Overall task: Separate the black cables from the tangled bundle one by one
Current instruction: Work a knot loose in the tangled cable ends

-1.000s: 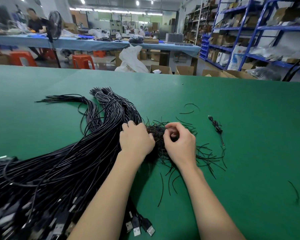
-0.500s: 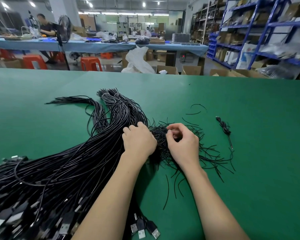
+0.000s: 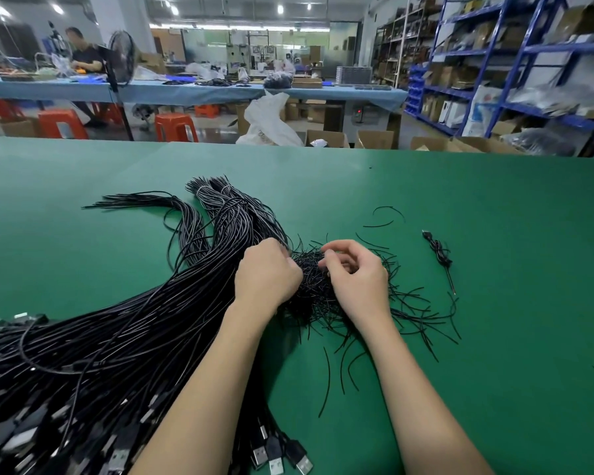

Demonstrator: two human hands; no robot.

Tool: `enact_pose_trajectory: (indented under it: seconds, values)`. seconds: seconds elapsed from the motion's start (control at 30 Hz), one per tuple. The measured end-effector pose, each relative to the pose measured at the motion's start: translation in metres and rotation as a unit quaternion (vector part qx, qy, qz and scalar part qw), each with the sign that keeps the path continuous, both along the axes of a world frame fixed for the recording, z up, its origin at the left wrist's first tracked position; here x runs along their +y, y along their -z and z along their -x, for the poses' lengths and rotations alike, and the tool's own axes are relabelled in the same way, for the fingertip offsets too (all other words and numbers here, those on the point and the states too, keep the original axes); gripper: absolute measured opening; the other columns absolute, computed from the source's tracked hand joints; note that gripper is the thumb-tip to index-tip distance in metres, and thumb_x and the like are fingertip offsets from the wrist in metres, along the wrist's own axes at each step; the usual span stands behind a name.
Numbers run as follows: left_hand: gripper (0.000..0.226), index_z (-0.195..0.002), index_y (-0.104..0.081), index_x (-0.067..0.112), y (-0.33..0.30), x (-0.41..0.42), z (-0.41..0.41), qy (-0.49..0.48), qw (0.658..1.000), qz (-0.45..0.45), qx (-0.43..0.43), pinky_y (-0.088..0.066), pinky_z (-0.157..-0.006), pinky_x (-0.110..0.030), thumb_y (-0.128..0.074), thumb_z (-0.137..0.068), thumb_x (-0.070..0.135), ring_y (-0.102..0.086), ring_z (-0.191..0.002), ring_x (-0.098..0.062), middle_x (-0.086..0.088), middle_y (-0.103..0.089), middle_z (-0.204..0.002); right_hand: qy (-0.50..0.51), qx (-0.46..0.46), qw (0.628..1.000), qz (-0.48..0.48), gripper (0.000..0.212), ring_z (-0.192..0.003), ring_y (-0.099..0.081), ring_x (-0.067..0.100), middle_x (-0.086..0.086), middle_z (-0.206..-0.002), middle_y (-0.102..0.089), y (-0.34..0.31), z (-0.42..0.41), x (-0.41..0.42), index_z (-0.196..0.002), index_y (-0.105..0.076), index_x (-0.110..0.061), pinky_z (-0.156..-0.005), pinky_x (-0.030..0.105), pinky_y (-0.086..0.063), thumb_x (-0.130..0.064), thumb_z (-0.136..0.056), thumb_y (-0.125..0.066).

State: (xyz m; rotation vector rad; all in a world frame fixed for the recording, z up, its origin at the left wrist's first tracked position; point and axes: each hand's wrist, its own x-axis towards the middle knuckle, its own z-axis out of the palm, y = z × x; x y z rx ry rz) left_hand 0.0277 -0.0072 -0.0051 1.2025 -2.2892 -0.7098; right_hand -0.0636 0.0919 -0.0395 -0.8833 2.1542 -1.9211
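Green table (image 3: 494, 337), blue shelving (image 3: 487, 56); maybe workbenches (image 3: 186, 89) behind.

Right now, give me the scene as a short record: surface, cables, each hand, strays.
surface: green table
cable bundle: black, fanned left, USB plugs at near edge
tangle: thin black strands between the hands
left hand: curled on the tangle's left side
right hand: pinching strands at the top
stray cable: coiled, apart, far right
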Motion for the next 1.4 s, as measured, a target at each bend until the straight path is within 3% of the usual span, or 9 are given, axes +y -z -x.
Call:
enact_pose_trajectory:
  seconds: [0.1,0.23,0.43,0.6,0.8,0.9,1.03,1.23,1.4]
  values:
    - [0.009,-0.082,-0.069,0.019,-0.008,0.004,0.002,0.109,0.984,-0.09,0.11,-0.039,-0.063,-0.017,-0.064,-0.089,0.019,-0.057,-0.072,-0.011,0.009,-0.065,-0.074,-0.038,-0.104,0.994,-0.001,0.011,-0.062,-0.061,0.005,-0.007,-0.082,-0.077,-0.015,0.003,0.003,-0.095,-0.073,-0.022,-0.058,0.019,-0.048,-0.028,-0.097,-0.064]
    - [0.008,-0.081,-0.07,0.015,-0.017,0.013,-0.001,0.322,0.905,-0.225,0.164,-0.043,-0.074,-0.019,-0.075,-0.087,0.011,-0.054,-0.072,-0.01,0.009,-0.061,-0.071,-0.117,-0.222,0.967,-0.036,0.035,-0.074,-0.064,0.008,-0.01,-0.086,-0.077,-0.036,0.014,0.015,-0.1,-0.076,-0.017,-0.065,0.027,-0.045,-0.047,-0.099,-0.057]
    - [0.004,-0.088,-0.073,0.021,-0.017,0.009,-0.002,0.339,0.908,-0.196,0.151,-0.04,-0.07,-0.024,-0.076,-0.089,0.023,-0.047,-0.07,-0.011,0.01,-0.06,-0.074,-0.117,-0.225,0.966,0.054,0.008,-0.07,-0.064,0.005,-0.005,-0.089,-0.078,-0.059,0.036,0.048,-0.101,-0.074,-0.019,-0.055,0.017,-0.046,-0.019,-0.097,-0.067]
    - [0.026,-0.088,-0.075,0.024,-0.015,0.004,-0.005,0.357,0.919,-0.16,0.048,-0.046,-0.073,-0.024,-0.066,-0.093,0.048,-0.055,-0.066,-0.008,0.01,-0.068,-0.076,-0.011,-0.274,0.943,0.188,0.007,-0.064,-0.066,0.004,-0.004,-0.083,-0.077,-0.071,0.046,0.065,-0.102,-0.07,-0.015,-0.05,0.015,-0.049,-0.013,-0.097,-0.066]
    - [0.026,-0.086,-0.071,0.022,-0.015,-0.002,-0.015,0.392,0.899,-0.184,-0.071,-0.046,-0.075,-0.031,-0.061,-0.098,0.043,-0.062,-0.066,-0.009,0.007,-0.066,-0.067,0.144,-0.333,0.883,0.298,0.019,-0.059,-0.068,0.004,0.0,-0.088,-0.069,-0.061,0.067,0.099,-0.118,-0.065,-0.005,-0.059,0.016,-0.054,-0.011,-0.1,-0.062]
    - [0.027,-0.087,-0.073,0.021,-0.017,-0.006,-0.017,0.361,0.913,-0.173,-0.081,-0.05,-0.074,-0.037,-0.058,-0.1,0.039,-0.063,-0.064,-0.011,0.005,-0.066,-0.065,0.237,-0.309,0.897,0.206,0.027,-0.057,-0.068,0.005,0.002,-0.09,-0.068,-0.047,0.078,0.116,-0.125,-0.062,-0.001,-0.057,0.018,-0.055,-0.011,-0.1,-0.062]
    - [0.022,-0.086,-0.075,0.039,-0.02,-0.004,-0.011,0.297,0.953,-0.044,-0.048,-0.038,-0.055,-0.019,-0.058,-0.096,0.049,-0.043,-0.05,-0.003,0.013,-0.045,-0.054,0.345,-0.091,0.924,-0.14,0.045,-0.091,-0.057,0.022,0.002,-0.108,-0.064,-0.038,0.081,0.115,-0.127,-0.055,-0.015,-0.08,0.034,-0.045,-0.034,-0.09,-0.071]
    - [0.022,-0.095,-0.077,0.037,-0.026,0.007,-0.007,0.285,0.958,0.002,0.019,-0.034,-0.055,-0.004,-0.062,-0.094,0.052,-0.052,-0.057,0.012,0.028,-0.056,-0.055,0.268,0.134,0.932,-0.203,0.047,-0.095,-0.052,0.02,0.001,-0.111,-0.058,-0.061,0.057,0.082,-0.123,-0.05,-0.02,-0.076,0.034,-0.041,-0.031,-0.085,-0.076]
    - [0.038,-0.067,-0.068,0.031,-0.029,0.013,-0.006,0.262,0.96,0.056,0.082,-0.041,-0.068,-0.029,-0.061,-0.09,0.06,-0.052,-0.069,-0.014,0.004,-0.057,-0.065,-0.07,0.198,0.933,-0.293,0.026,-0.132,-0.048,0.007,-0.018,-0.133,-0.061,-0.07,0.043,0.076,-0.118,-0.069,-0.043,-0.114,0.041,-0.037,-0.04,-0.092,-0.069]
